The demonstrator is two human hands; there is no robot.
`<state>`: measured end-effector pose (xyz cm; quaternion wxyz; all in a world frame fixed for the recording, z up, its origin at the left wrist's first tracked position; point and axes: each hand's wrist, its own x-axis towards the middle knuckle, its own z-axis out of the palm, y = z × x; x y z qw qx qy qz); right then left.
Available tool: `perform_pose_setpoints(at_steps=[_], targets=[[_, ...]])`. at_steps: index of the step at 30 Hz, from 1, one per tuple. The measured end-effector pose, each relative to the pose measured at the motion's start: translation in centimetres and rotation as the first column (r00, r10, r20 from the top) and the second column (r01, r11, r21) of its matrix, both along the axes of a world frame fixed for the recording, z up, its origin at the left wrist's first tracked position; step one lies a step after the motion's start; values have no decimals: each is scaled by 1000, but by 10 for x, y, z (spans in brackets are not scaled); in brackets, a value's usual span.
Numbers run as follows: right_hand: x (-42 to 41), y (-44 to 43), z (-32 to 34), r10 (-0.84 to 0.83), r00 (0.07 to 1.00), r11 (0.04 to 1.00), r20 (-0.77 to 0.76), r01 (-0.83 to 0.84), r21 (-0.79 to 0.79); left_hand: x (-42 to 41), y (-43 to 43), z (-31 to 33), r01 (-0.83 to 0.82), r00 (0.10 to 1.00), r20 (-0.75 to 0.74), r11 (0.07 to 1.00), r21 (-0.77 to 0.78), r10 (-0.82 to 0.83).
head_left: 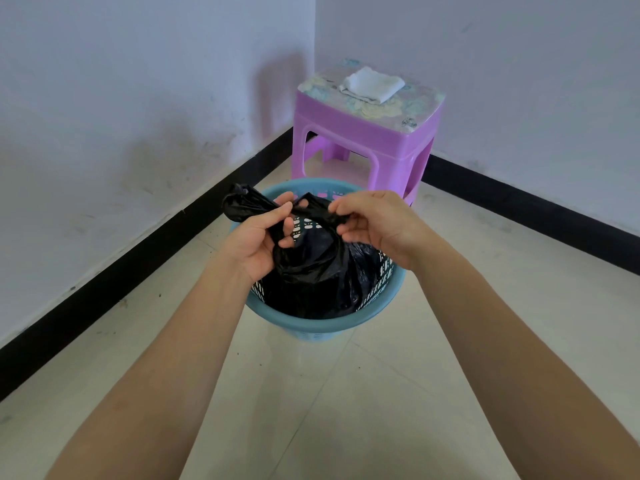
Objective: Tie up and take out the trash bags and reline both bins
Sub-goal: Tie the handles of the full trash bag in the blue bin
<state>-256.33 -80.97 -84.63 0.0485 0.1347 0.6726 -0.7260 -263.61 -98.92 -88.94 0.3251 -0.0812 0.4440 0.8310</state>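
Note:
A black trash bag (311, 271) sits inside a blue perforated bin (311, 329) on the tiled floor. The bag's top is gathered into two twisted ends above the bin. My left hand (258, 237) grips one twisted end, whose loose tip sticks out to the upper left. My right hand (374, 223) pinches the other end between thumb and fingers. The two ends cross between my hands. Only one bin is in view.
A purple plastic stool (367, 140) stands in the room's corner right behind the bin, with a folded white cloth or bag (372, 84) on its seat. White walls with black skirting run along the left and right. Pale floor tiles lie in front.

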Motion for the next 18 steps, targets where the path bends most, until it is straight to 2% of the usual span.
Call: perform_pose_setpoints(at_steps=[3, 5, 7, 9, 11, 12, 14, 16, 18], targets=[[6, 8, -7, 214, 957, 953, 196, -249, 174, 1, 0, 0, -31, 998, -53, 998, -60, 27], [8, 12, -10, 264, 935, 912, 235, -322, 256, 2, 1, 1, -29, 995, -96, 996, -89, 21], [6, 13, -12, 195, 962, 899, 192, -254, 358, 3, 1, 3, -23, 993, -121, 995, -96, 12], [2, 15, -17, 27, 996, 889, 90, -65, 453, 5, 1, 7, -2, 989, -148, 993, -117, -16], [-3, 15, -25, -101, 995, 868, -24, 100, 487, 5, 2, 11, 41, 983, -173, 988, -151, -67], [-5, 15, -29, -113, 992, 861, -54, 125, 493, 6, 3, 11, 65, 979, -179, 983, -169, -96], [-7, 12, -37, -42, 998, 856, -49, 61, 514, 6, 2, 12, 107, 970, -190, 969, -223, -151], [-7, 8, -45, 83, 996, 868, 30, -87, 490, 6, 0, 12, 144, 958, -199, 946, -291, -207], [-8, 8, -52, 133, 988, 848, 74, -152, 507, 5, -1, 12, 128, 957, -204, 933, -336, -205]])
